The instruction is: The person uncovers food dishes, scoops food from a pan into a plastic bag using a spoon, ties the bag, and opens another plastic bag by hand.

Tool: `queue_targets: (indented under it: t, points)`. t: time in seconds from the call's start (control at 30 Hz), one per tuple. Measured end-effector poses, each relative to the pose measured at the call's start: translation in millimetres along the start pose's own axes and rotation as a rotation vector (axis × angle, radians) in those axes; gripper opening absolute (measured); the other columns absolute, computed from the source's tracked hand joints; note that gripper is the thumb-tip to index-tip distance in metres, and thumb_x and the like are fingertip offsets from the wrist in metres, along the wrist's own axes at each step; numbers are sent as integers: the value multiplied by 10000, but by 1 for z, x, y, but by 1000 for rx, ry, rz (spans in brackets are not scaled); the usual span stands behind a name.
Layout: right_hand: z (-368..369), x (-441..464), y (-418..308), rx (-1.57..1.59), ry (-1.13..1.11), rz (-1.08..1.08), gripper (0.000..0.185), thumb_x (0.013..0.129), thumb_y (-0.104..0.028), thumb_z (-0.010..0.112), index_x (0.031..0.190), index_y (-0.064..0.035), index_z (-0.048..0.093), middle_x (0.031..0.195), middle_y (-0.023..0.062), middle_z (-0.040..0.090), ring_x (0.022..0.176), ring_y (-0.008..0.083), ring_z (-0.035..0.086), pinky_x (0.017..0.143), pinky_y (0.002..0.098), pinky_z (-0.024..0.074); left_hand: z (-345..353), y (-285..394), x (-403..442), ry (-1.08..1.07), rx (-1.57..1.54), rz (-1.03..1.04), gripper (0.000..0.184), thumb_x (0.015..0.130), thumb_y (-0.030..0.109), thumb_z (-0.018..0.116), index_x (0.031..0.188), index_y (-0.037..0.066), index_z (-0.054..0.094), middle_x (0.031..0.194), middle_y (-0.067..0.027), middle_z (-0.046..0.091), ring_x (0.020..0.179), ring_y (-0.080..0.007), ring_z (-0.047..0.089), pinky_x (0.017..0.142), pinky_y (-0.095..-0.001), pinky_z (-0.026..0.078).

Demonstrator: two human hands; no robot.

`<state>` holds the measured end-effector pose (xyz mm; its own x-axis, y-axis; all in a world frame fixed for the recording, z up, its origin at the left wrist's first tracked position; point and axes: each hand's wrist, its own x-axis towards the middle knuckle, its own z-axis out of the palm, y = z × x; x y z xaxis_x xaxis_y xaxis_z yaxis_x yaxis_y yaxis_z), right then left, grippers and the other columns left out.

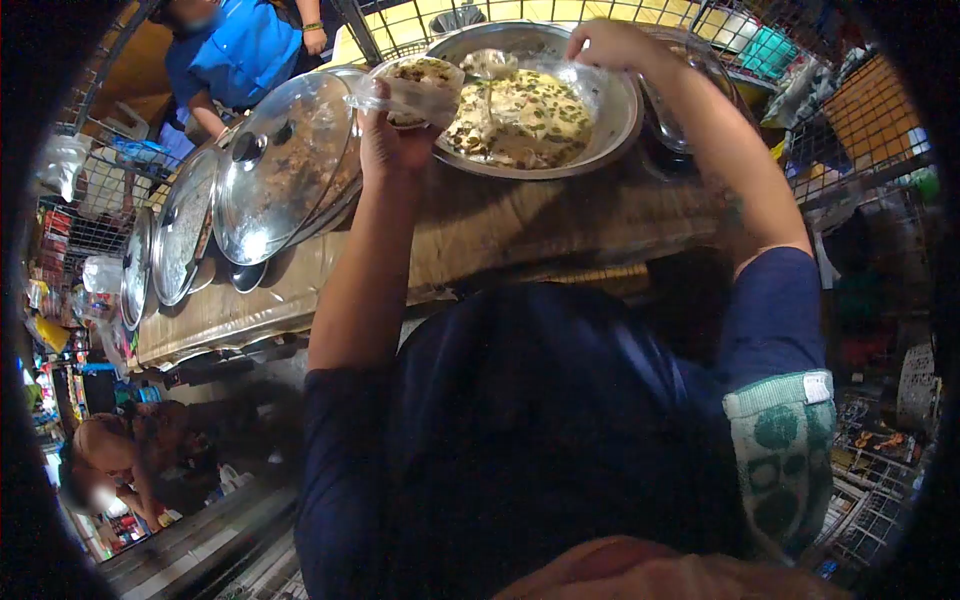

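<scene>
My left hand (395, 150) is closed around a clear plastic bag (405, 97) that seems to line a round container of creamy food (425, 72). It is raised at the left rim of a wide metal basin (610, 130). Inside the basin lies a pale, creamy dish (525, 120) dotted with green and brown pieces. A loaded ladle (488, 65) hangs over this food, and some liquid appears to run down from it. My right hand (612, 47), above the basin's far right side, is closed on the ladle's handle, which is hard to make out.
Left of the basin stand several pots under glass lids (285, 165) on a covered counter (480, 225). Wire grating (840, 190) encloses the counter. A person in a blue shirt (232, 60) stands beyond it; another person (110, 450) is low at the left.
</scene>
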<state>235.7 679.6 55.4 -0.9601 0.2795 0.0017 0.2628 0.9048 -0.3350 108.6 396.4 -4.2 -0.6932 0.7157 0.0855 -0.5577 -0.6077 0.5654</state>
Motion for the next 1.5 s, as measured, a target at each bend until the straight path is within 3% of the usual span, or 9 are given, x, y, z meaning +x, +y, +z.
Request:
queue_targets:
  t: [0.13,0.3,0.47,0.57,0.87,1.17,1.23,1.3,1.5]
  points:
    - [-69,-20,-81,-176,-97,154,357,650,-317,696,902,-67,656,865,131,635,743,244,605,658,327,476,0,-5,3,27,7,-47,708,616,375,748,1153,96,382,1142,-128,437,1057,-348,444,853,-546,399]
    - [-70,-17,-118,-431,120,34,285,688,-269,667,848,-33,660,795,154,622,686,268,583,611,358,461,4,-12,13,-29,-52,-153,750,598,386,758,1169,86,376,1142,-127,440,1056,-343,447,875,-539,387]
    - [-61,-21,-94,-621,360,-143,174,716,-168,612,818,-34,657,796,171,616,705,272,575,614,370,449,7,-8,10,-1,-96,-151,780,595,407,752,1176,46,379,1124,-141,456,1055,-335,452,893,-524,378]
    - [2,-9,-32,-668,344,63,140,763,-100,458,808,-31,572,836,135,589,778,310,594,644,396,482,8,-3,8,-12,-103,-139,788,601,421,741,1190,48,375,1141,-148,447,1063,-335,447,903,-528,368]
    - [102,15,17,-272,28,213,186,714,-109,568,888,-67,618,834,114,627,795,276,594,673,373,461,0,2,5,186,-25,27,647,680,351,700,1177,89,380,1175,-141,420,1090,-361,413,846,-569,392]
    - [-4,-1,-29,30,-1,110,224,681,-183,655,876,-72,640,772,76,630,738,157,589,646,314,465,-5,-2,15,199,-9,75,595,697,336,691,1167,142,383,1174,-150,395,1037,-373,438,793,-592,420]
    - [-18,24,8,-37,64,-176,193,748,-192,578,901,-86,632,789,97,628,757,207,602,641,353,471,-5,-4,20,137,3,42,606,695,337,693,1170,122,383,1165,-155,409,1045,-371,439,808,-584,418]
    - [-69,-17,-81,-124,149,-31,119,675,-72,560,755,-39,641,775,213,588,673,300,560,582,408,415,-1,-9,22,81,15,4,618,693,339,694,1173,103,384,1156,-160,424,1053,-369,439,822,-576,415]
    - [-76,-33,-116,-473,349,-268,111,642,-58,551,698,25,598,687,213,565,643,320,553,588,413,419,10,-22,33,-148,-182,-216,721,711,424,650,1241,43,345,1203,-173,418,1106,-353,423,928,-543,339]
